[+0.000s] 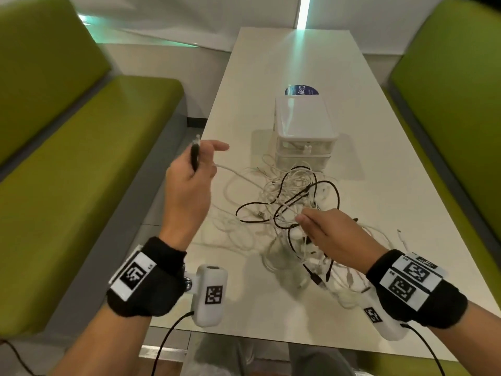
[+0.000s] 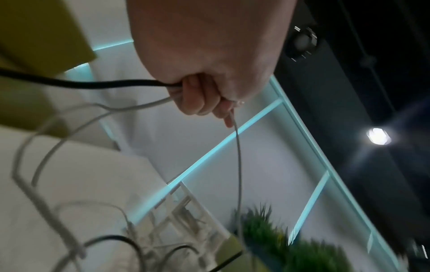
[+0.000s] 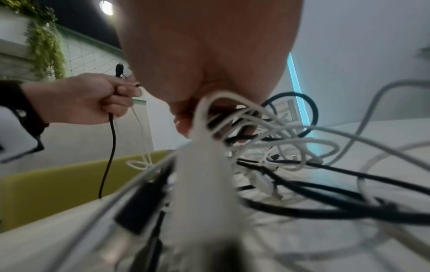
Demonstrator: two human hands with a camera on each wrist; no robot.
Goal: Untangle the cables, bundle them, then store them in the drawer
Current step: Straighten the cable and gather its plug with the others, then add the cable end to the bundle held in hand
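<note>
A tangle of white and black cables (image 1: 294, 198) lies on the white table (image 1: 284, 63) in front of a small white drawer unit (image 1: 303, 126), whose drawers look closed. My left hand (image 1: 200, 158) is raised left of the pile and grips a black cable end (image 1: 194, 156) together with a white cable (image 1: 235, 172) that runs back to the tangle. The left wrist view shows its fingers (image 2: 200, 99) curled round both cables. My right hand (image 1: 303, 221) is on the near side of the tangle, pinching white strands; in the right wrist view white loops (image 3: 232, 103) hang over its fingers.
Green benches (image 1: 81, 158) (image 1: 447, 90) flank the table on both sides. A blue round label (image 1: 301, 90) lies behind the drawer unit. More white cable ends (image 1: 401, 234) trail to the right of my right hand. Bare tabletop stretches beyond the unit.
</note>
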